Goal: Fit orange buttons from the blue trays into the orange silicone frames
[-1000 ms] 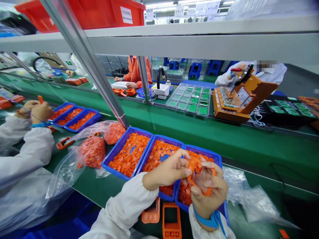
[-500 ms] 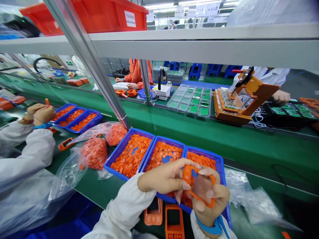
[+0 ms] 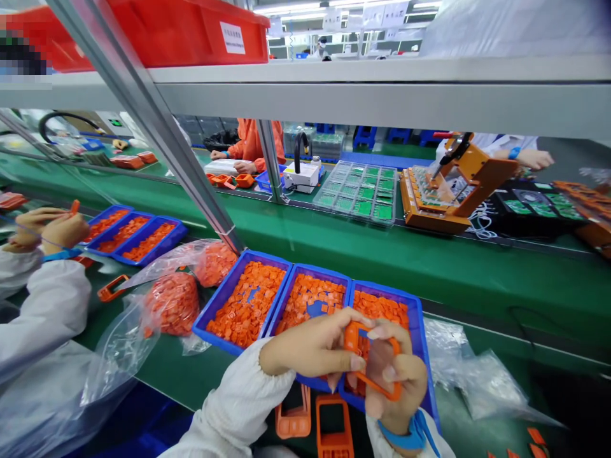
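Note:
My two hands meet low in the middle, over the near edge of the blue trays. My left hand (image 3: pixel 312 350) pinches the upper left corner of an orange plastic frame (image 3: pixel 356 338). My right hand (image 3: pixel 398 388) grips the same frame from the right and below, fingers curled round its edge; a blue strap circles that wrist. Behind the hands stand three blue trays (image 3: pixel 281 299) filled with several small orange parts. Two more orange frames (image 3: pixel 333 427) lie on the green table just under my hands.
Clear bags of orange parts (image 3: pixel 174 302) lie left of the trays. A co-worker's sleeve and hands (image 3: pixel 45 232) are at the far left beside more blue trays. A slanted metal post (image 3: pixel 191 172) rises from the table. Across the green belt sit circuit-board trays (image 3: pixel 365 194) and an orange fixture (image 3: pixel 453 191).
Both hands have come down and nearer with the orange frame. The left fingers shifted from a small part to the frame's corner. The view has drifted slightly right.

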`<act>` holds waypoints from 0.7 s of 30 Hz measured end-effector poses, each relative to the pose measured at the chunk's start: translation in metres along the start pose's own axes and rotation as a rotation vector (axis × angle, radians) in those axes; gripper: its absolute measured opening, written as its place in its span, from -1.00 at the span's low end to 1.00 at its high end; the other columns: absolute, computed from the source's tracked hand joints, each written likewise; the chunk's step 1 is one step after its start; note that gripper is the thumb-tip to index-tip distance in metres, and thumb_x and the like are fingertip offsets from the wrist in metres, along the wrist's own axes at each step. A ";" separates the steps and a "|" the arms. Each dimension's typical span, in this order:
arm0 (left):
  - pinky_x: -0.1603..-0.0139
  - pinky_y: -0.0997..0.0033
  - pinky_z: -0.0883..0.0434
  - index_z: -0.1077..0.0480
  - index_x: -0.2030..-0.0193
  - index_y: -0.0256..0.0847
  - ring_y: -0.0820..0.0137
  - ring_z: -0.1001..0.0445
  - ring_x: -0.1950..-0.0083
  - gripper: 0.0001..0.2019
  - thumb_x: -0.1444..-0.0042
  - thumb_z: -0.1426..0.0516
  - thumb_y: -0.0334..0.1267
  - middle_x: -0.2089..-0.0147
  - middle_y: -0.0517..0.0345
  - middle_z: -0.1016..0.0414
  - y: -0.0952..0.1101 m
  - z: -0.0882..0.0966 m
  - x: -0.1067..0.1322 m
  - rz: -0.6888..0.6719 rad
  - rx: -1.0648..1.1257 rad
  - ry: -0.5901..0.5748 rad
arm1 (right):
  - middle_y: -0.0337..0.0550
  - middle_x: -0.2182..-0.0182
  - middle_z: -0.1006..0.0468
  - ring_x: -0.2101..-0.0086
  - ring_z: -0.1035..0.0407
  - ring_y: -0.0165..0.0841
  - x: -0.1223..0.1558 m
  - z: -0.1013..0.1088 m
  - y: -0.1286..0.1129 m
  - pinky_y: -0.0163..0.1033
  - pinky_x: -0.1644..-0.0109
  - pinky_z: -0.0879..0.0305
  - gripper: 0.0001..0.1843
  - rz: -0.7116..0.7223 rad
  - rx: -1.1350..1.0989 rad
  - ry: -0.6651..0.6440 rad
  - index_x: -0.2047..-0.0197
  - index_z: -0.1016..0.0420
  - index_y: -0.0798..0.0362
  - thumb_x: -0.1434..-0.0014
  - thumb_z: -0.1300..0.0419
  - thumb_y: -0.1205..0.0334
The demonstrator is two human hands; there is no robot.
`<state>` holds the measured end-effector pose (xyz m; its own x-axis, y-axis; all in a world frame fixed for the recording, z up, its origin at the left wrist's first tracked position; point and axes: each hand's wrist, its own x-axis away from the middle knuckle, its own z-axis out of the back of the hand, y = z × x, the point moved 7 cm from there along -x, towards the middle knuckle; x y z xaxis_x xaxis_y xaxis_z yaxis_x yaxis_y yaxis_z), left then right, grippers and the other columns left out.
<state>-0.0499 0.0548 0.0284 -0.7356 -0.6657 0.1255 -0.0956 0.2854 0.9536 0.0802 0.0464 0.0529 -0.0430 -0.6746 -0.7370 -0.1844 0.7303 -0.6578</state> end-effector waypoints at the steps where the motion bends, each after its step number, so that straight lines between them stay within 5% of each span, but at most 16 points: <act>1: 0.58 0.61 -0.33 -0.17 -0.33 -0.11 0.55 -0.40 0.66 -0.36 -0.29 -0.31 0.10 0.38 0.29 -0.57 0.000 -0.002 0.000 0.000 0.012 -0.005 | -0.16 0.07 -0.60 0.11 -0.59 -0.18 -0.001 0.000 -0.001 0.08 0.00 -0.55 -0.52 0.014 0.013 -0.014 0.32 -0.30 -0.09 -0.18 -0.42 -0.23; 11: 0.50 0.57 -0.35 -0.08 -0.38 -0.10 0.53 -0.48 0.57 -0.40 -0.40 -0.18 0.12 0.24 0.15 -0.61 0.012 -0.020 0.007 -0.104 -0.029 -0.101 | -0.10 0.03 -0.58 0.13 -0.61 -0.13 -0.001 0.002 -0.008 0.05 0.13 -0.60 -0.56 -0.057 -0.100 -0.040 0.23 -0.35 -0.15 -0.21 -0.34 -0.30; 14: 0.43 0.53 -0.40 -0.10 -0.41 -0.10 0.46 -0.56 0.45 -0.35 -0.36 -0.23 0.11 0.20 0.13 -0.60 0.019 -0.022 0.015 -0.139 -0.142 -0.048 | -0.08 0.03 -0.59 0.12 -0.63 -0.12 -0.002 0.000 -0.013 0.04 0.14 -0.63 -0.57 -0.107 -0.157 -0.041 0.20 -0.37 -0.16 -0.23 -0.31 -0.32; 16: 0.38 0.48 -0.42 -0.17 -0.42 -0.11 0.39 -0.58 0.38 -0.25 -0.24 -0.34 0.13 0.22 0.15 -0.59 0.025 -0.020 0.022 -0.159 -0.387 0.082 | -0.07 0.03 -0.59 0.08 -0.62 -0.10 -0.003 0.001 -0.011 0.07 0.07 -0.62 -0.54 -0.181 -0.181 -0.019 0.18 -0.39 -0.15 -0.22 -0.29 -0.36; 18: 0.30 0.39 -0.44 -0.27 -0.40 -0.13 0.31 -0.58 0.31 -0.16 -0.09 -0.42 0.17 0.19 0.10 -0.60 0.035 -0.012 0.034 -0.223 -0.690 0.335 | -0.05 0.01 -0.60 0.00 -0.60 -0.08 -0.002 0.003 -0.004 0.11 -0.05 -0.59 -0.53 -0.289 -0.208 0.010 0.14 -0.43 -0.14 -0.24 -0.26 -0.37; 21: 0.01 0.18 -0.47 -0.49 -0.21 -0.09 0.14 -0.61 0.07 -0.40 -0.12 -0.41 0.14 0.05 -0.05 -0.65 0.047 -0.014 0.062 -0.486 -1.062 0.669 | -0.04 0.00 -0.63 -0.04 -0.60 -0.10 -0.001 -0.004 0.009 0.10 -0.17 -0.55 -0.55 -0.476 -0.290 -0.024 0.07 -0.48 -0.11 -0.35 -0.17 -0.32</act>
<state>-0.0902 0.0172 0.0847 -0.2803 -0.8392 -0.4661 0.5351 -0.5397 0.6499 0.0750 0.0534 0.0482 0.1332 -0.9176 -0.3746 -0.4406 0.2837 -0.8517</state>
